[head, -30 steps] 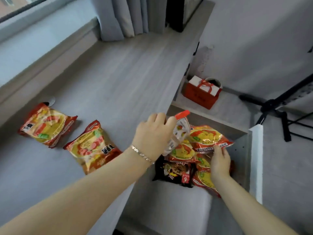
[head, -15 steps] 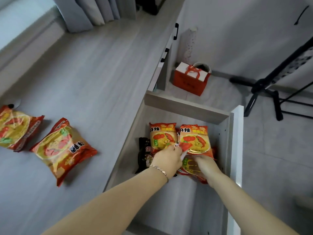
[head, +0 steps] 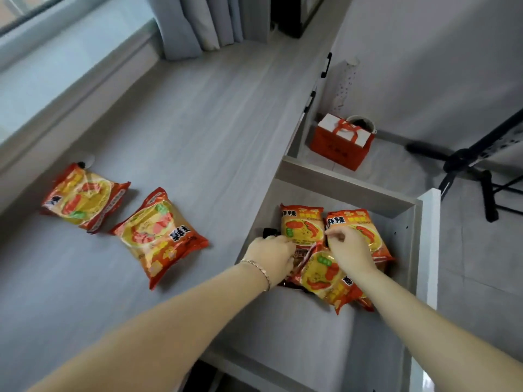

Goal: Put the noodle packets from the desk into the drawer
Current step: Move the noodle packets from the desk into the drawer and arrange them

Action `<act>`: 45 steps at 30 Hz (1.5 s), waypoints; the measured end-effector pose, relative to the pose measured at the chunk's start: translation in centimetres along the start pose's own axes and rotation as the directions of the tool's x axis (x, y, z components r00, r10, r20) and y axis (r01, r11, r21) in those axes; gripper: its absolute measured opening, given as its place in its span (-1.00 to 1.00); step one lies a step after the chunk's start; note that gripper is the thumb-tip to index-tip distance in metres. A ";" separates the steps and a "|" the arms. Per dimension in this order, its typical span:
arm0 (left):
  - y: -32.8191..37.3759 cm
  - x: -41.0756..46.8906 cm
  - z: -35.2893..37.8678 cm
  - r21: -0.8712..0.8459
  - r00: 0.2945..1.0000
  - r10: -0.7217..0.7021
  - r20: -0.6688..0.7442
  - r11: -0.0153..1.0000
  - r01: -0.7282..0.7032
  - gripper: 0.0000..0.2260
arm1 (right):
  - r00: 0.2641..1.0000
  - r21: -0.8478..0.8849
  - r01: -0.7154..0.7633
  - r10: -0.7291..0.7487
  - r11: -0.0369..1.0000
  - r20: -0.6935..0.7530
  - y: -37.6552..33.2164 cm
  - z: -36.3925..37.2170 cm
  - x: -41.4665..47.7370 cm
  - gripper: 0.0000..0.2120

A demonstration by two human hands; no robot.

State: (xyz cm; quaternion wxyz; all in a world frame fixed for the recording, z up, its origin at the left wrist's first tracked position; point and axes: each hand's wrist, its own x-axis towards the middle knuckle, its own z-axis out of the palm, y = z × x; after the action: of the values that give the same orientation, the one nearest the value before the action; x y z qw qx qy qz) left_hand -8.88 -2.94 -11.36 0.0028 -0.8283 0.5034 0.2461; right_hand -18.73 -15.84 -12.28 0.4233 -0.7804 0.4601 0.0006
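Two red and yellow noodle packets lie on the grey desk (head: 198, 131), one at the far left (head: 85, 200) and one nearer the drawer (head: 160, 237). The open drawer (head: 348, 190) holds several packets: two standing at the back (head: 301, 223) (head: 368, 230), one lying flat in front (head: 325, 275), and a dark packet (head: 268, 232) mostly hidden. My left hand (head: 271, 254) is inside the drawer, fingers curled at the lower edge of the left standing packet. Beside it, my right hand (head: 349, 248) pinches the edge of the right standing packet.
A red gift bag (head: 339, 142) stands on the floor beyond the drawer, with a black tripod (head: 475, 162) to its right. Grey curtains (head: 203, 24) hang at the desk's far end. A window sill (head: 56, 66) runs along the left. The drawer's white front (head: 428, 250) juts out at the right.
My left hand carried a packet from above the desk edge down into the drawer. Both hands now rest among the packets, and one packet lies flat at the front of the pile.
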 end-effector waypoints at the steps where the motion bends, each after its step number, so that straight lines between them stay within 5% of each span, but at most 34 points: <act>1: -1.3 -0.8 -1.1 -0.036 0.991 -0.045 -0.126 0.999 0.040 -0.79 | 0.998 -0.010 0.052 -0.052 0.999 0.044 -1.3 0.4 -0.1 -0.80; 6: -12.9 -7.4 -5.8 -0.274 0.762 -0.383 -0.523 0.921 0.275 -0.81 | 0.932 -0.064 0.312 -0.293 0.948 0.212 -11.7 6.6 -2.0 -0.83; 8: -17.2 -9.4 -6.3 -0.298 0.666 -0.516 -0.538 0.856 0.422 -0.72 | 0.898 -0.109 0.378 -0.336 0.919 0.283 -15.0 9.8 -3.2 -0.75; 11: -22.9 -11.7 -6.1 -0.342 0.552 -0.710 -0.437 0.699 0.628 -0.50 | 0.860 -0.272 0.475 -0.376 0.837 0.345 -18.7 15.9 -5.4 -0.33; 15: -27.5 -12.4 -4.7 -0.351 0.553 -0.812 -0.189 0.582 0.734 -0.30 | 0.880 -0.530 0.448 -0.250 0.720 0.405 -20.0 22.7 -6.9 0.11; 20: -28.4 -11.3 -3.3 -0.342 0.562 -0.787 -0.256 0.617 0.709 -0.61 | 0.916 -0.572 0.395 -0.259 0.719 0.307 -18.8 23.9 -5.5 0.08; 24: -27.7 -10.9 -3.8 -0.304 0.592 -0.751 -0.291 0.659 0.687 -0.78 | 0.921 -0.352 0.354 -0.258 0.867 0.292 -17.1 20.1 -4.5 0.05; 27: -21.8 -8.3 -4.5 -0.290 0.676 -0.638 -0.368 0.770 0.569 -0.82 | 0.959 -0.163 0.268 -0.248 0.949 0.136 -11.1 12.0 -3.3 -0.01; 33: -13.3 -7.9 -5.4 -0.290 0.719 -0.331 -0.611 0.939 0.185 -0.89 | 0.984 -0.280 -0.029 -0.022 0.960 -0.177 -0.9 2.8 -0.6 -0.08; 40: -6.3 -7.5 -5.2 -0.046 0.709 0.121 -0.695 0.976 -0.212 -0.76 | 0.963 -0.485 -0.263 0.257 0.834 -0.079 4.1 0.8 0.8 -0.07; 45: -3.2 -6.8 -4.3 0.025 0.702 0.244 -0.669 0.952 -0.306 -0.85 | 0.990 -0.159 -0.104 0.086 0.982 -0.114 1.2 0.6 0.3 -0.33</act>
State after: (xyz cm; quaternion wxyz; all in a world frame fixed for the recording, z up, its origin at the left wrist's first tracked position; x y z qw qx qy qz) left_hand -6.98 3.17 -5.58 -0.2497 -0.7759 0.5776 -0.0458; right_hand -19.14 -15.90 -13.57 0.3320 -0.7887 0.5172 0.0171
